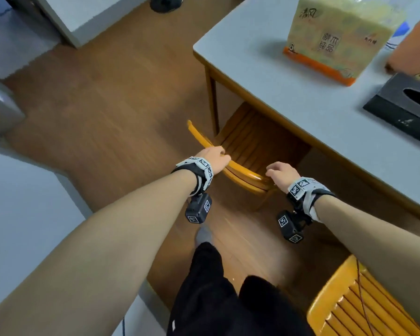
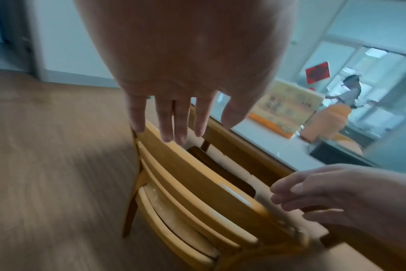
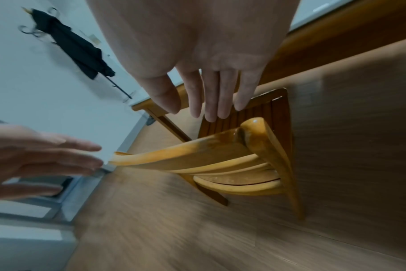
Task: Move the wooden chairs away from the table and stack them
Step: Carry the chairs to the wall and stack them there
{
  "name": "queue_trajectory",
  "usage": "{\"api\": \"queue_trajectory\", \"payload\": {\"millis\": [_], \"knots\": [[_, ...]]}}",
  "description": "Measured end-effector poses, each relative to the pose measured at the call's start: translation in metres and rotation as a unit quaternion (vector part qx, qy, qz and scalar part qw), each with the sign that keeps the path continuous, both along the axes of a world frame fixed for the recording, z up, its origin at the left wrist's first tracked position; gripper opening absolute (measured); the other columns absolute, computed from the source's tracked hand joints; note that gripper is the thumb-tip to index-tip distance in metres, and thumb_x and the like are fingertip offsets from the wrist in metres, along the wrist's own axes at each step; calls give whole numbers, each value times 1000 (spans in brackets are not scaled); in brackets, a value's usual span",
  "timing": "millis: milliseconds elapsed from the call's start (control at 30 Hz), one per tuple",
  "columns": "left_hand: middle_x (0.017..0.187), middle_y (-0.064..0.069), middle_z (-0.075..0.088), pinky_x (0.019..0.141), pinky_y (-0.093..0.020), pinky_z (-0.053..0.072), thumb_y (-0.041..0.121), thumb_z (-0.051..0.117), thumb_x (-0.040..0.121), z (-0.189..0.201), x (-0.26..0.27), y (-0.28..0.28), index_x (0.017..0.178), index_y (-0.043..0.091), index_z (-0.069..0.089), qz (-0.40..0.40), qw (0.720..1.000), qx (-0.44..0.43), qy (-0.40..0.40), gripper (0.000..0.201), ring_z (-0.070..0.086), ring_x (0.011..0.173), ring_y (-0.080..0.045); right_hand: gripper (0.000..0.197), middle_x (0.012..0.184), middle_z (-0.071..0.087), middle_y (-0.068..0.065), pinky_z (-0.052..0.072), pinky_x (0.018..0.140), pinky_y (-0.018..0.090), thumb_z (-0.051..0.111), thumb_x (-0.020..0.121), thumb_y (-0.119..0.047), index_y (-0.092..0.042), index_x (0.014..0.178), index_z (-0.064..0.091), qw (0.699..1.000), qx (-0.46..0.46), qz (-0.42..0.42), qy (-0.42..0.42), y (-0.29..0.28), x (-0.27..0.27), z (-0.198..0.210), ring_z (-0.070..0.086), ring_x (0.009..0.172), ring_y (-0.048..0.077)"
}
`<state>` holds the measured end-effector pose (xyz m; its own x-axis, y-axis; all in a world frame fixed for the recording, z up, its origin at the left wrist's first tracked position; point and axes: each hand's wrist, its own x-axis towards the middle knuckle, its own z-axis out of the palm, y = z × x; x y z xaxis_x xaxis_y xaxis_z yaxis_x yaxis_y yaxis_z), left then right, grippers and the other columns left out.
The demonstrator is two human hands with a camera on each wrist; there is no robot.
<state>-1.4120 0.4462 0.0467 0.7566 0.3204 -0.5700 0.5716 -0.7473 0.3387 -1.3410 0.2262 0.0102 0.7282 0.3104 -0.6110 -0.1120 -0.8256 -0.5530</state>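
Note:
A wooden chair (image 1: pixel 243 170) stands tucked under the grey-topped table (image 1: pixel 264 76), its curved top rail facing me. My left hand (image 1: pixel 214 157) is over the left part of the rail, with straight fingers (image 2: pixel 182 126) reaching down to its edge. At the rail's right end hovers my right hand (image 1: pixel 280 172), fingers (image 3: pixel 211 99) straight and spread above the corner post. Neither hand is curled round the rail; whether they touch it I cannot tell. A second wooden chair (image 1: pixel 359 304) stands at the lower right, near my right forearm.
On the table sit a yellow tissue pack (image 1: pixel 337 40), a black tissue box (image 1: pixel 407 105) and an orange container (image 1: pixel 412 44). White cabinets (image 1: pixel 22 214) line the left. Wood floor (image 1: pixel 107 105) lies open to the left of the chair. My legs stand behind it.

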Motion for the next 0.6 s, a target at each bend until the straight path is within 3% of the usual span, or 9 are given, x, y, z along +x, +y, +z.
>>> {"api": "queue_trajectory", "payload": {"millis": [133,267,400,500,600], "knots": [[139,-2,54,98,-41,44,41,41,95,-34,58,34,139,26,53,-148,986,54,47,48,55,120,-26,40,134,59,9,44,100,35,48,97,-32,-17,132,59,998,-56,1,39,30,20,-34,56,120,29],[118,-4,65,102,-44,34,38,38,92,-67,95,48,106,23,67,-281,946,97,131,35,56,109,-27,38,125,63,13,45,89,34,43,97,-38,-18,119,66,989,-111,26,96,55,29,-61,59,111,33],[116,-9,65,94,-43,44,43,35,91,-98,127,68,109,22,66,-323,914,106,220,41,57,106,-32,45,126,60,13,42,83,33,42,98,-47,-13,121,61,972,-160,44,168,82,55,-82,57,107,32],[111,-9,67,78,-36,47,47,36,93,-114,142,81,111,19,66,-344,893,94,273,45,60,92,-31,52,133,58,14,43,91,36,45,96,-50,-13,131,57,961,-172,24,214,91,61,-91,56,114,32],[122,-14,65,83,-37,45,45,39,96,-120,158,85,118,14,64,-376,873,71,304,46,59,99,-32,58,137,56,14,42,97,38,43,95,-53,-15,138,53,953,-200,-2,228,98,62,-92,54,121,33]]}}
